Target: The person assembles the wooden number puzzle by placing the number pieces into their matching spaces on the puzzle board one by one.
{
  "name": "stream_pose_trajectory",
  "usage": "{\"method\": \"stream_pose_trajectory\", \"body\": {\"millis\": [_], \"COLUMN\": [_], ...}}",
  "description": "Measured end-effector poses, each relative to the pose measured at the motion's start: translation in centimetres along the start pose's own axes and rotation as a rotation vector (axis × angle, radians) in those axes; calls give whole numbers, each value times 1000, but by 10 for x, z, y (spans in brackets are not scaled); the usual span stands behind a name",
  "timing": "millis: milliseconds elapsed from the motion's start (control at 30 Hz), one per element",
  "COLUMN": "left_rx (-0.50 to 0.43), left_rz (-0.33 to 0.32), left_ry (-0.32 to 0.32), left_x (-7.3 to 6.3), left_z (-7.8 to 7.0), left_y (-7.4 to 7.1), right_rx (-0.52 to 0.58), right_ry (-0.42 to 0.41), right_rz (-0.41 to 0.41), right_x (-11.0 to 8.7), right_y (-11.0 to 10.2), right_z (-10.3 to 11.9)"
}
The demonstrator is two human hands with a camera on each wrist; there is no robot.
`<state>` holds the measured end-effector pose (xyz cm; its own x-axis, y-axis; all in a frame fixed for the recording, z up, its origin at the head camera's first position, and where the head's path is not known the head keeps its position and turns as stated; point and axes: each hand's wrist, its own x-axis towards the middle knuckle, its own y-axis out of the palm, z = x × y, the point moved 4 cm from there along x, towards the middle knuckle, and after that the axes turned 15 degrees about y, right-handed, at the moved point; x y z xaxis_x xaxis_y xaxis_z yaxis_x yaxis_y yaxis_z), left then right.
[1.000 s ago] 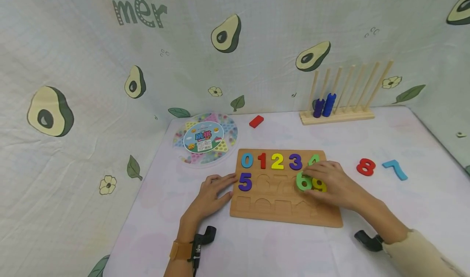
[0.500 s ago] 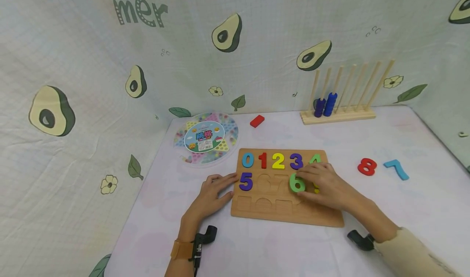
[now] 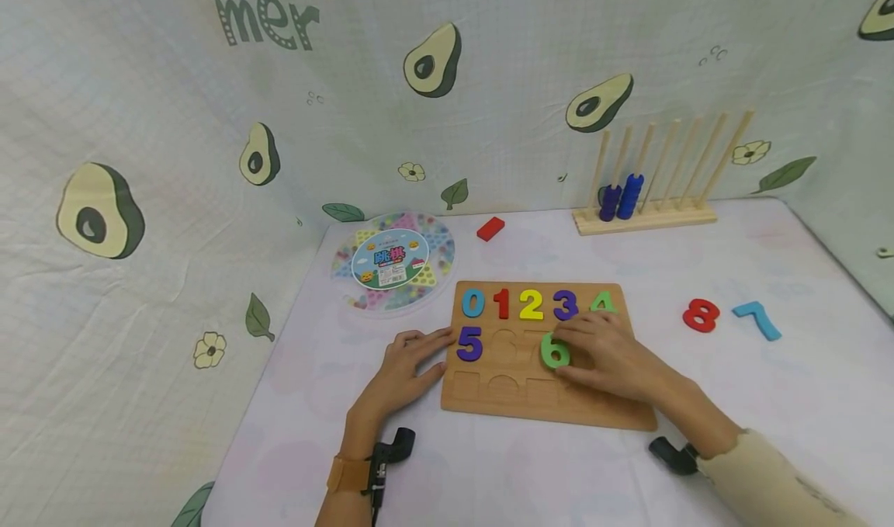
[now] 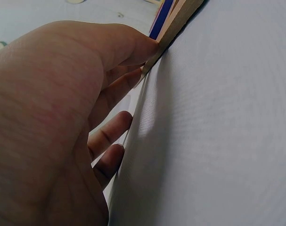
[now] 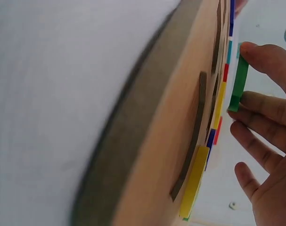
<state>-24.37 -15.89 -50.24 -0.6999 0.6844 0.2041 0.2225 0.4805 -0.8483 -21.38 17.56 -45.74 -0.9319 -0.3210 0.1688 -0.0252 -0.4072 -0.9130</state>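
My right hand (image 3: 604, 354) pinches a green number 6 (image 3: 555, 351) between thumb and fingers. In the right wrist view the green 6 (image 5: 239, 84) stands a little off the wooden number board (image 3: 503, 403). Along the board's top row lie a blue 0 (image 3: 472, 303), a red 1 (image 3: 502, 303), a yellow 2, a purple 3 and a green 4, partly covered. A purple 5 (image 3: 470, 344) begins the second row. My left hand (image 3: 401, 376) touches the board's left edge with straight fingers. The right hand hides a yellow piece (image 5: 194, 181) from the head view.
A red 8 (image 3: 701, 315) and a blue 7 (image 3: 757, 320) lie right of the board. Behind stand a wooden peg rack (image 3: 646, 218) with blue and purple beads, a red block (image 3: 490, 228) and a round clear game box (image 3: 391, 263).
My right hand has moved left over the board, carrying the green 6 towards the second row's middle. The yellow 9 is now covered by that hand. My left hand stays in place.
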Motion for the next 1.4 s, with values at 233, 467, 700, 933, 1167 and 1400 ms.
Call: {"method": "stream_pose_trajectory", "body": {"millis": [233, 467, 700, 933, 1167, 1400], "left_rx": [-3, 5, 10, 5, 15, 4], "left_rz": [6, -7, 0, 2, 3, 5], "left_ry": [3, 15, 17, 14, 17, 32], "left_x": [1, 3, 2, 2, 2, 2], "left_z": [0, -3, -1, 0, -1, -2], "left_y": [0, -2, -1, -1, -1, -2], "right_rx": [-5, -3, 1, 4, 4, 11], "right_ry": [-6, -4, 4, -42, -38, -68], "right_rz": [-6, 10, 36, 25, 26, 17], "right_x": [5, 10, 16, 23, 31, 39], "right_y": [3, 6, 10, 13, 17, 24], "right_z": [5, 11, 17, 24, 29, 35]}}
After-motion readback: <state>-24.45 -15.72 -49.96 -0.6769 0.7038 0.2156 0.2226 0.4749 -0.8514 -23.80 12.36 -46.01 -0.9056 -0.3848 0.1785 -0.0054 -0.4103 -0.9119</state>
